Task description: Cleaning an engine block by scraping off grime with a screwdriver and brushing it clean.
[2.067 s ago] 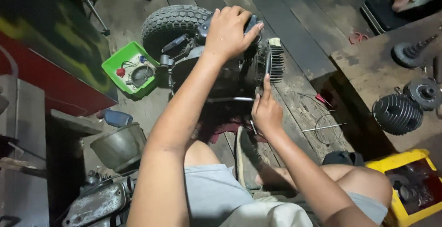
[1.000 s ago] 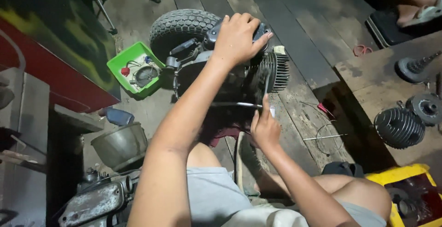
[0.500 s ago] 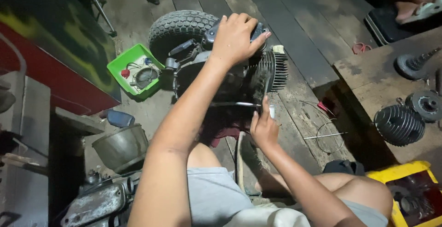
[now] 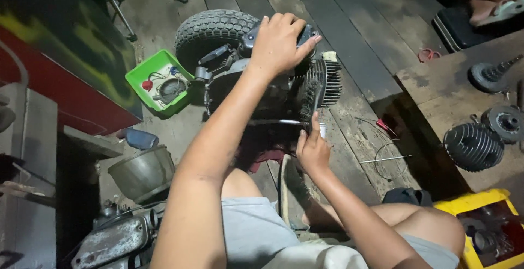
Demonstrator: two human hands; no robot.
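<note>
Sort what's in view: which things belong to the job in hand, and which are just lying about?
In hand: left hand pressed on the engine; right hand holding a thin tool at the finned cylinder.

Lying about: green tray, tyre, metal bowl, spare finned cylinder, yellow crate.

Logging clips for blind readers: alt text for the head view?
Left hand presses on a small engine on a plank floor; right hand holds a thin tool by its finned cylinder. Green tray sits left.
</note>
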